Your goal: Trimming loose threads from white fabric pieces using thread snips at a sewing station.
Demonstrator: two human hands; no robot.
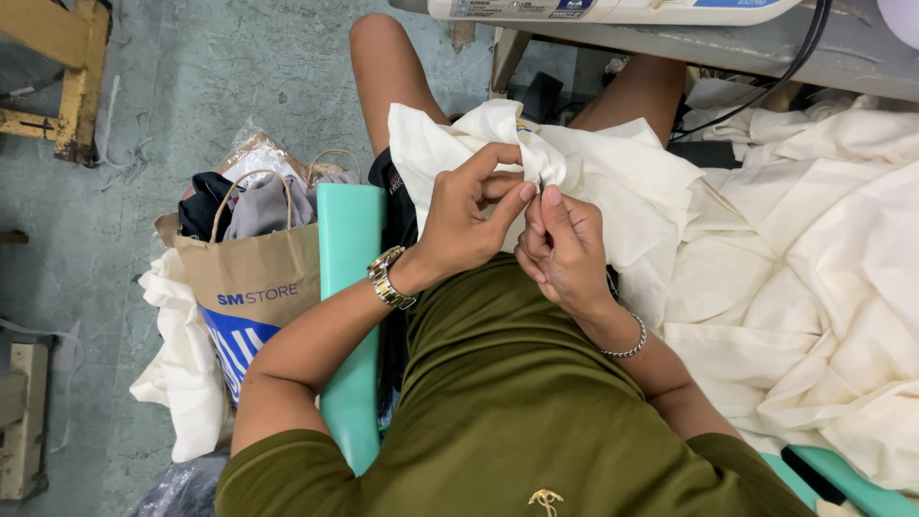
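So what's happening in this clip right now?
A seated person in an olive shirt holds a bunched piece of cream fabric over their lap. The left hand pinches a fold while the right hand works a small thin tool, hard to make out, at the same spot. More cream cloth is piled to the right; a brown paper bag sits on the floor.

both hands together, fingers pinched
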